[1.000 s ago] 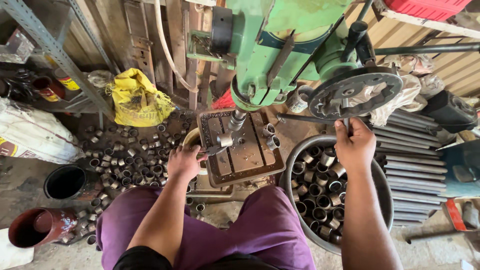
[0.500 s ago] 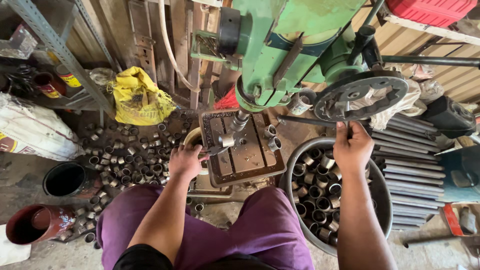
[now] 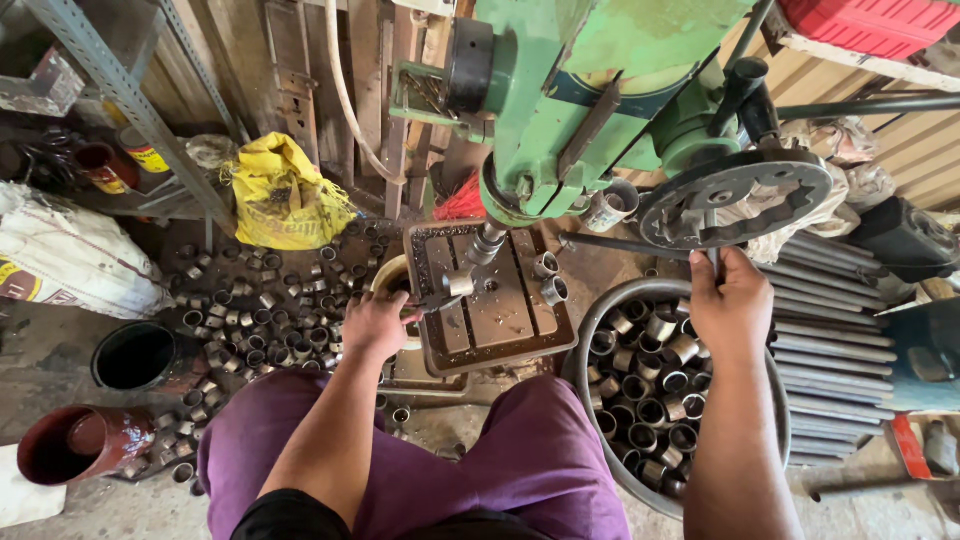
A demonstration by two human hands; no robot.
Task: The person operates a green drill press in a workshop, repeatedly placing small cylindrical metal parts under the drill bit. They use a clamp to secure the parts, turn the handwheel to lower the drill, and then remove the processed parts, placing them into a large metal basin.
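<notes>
A person sits at a green drill press and holds a small metal bush under the spindle.

The left hand is closed on a holder that keeps the short steel bush on the slotted table, just under the chuck; its long axis seems to lie flat, pointing left to right. The right hand has its fingers wrapped around a handle of the feed wheel. Many bushes lie on the floor pile, and the round tub at the right holds many too; which ones are finished I cannot tell.
</notes>
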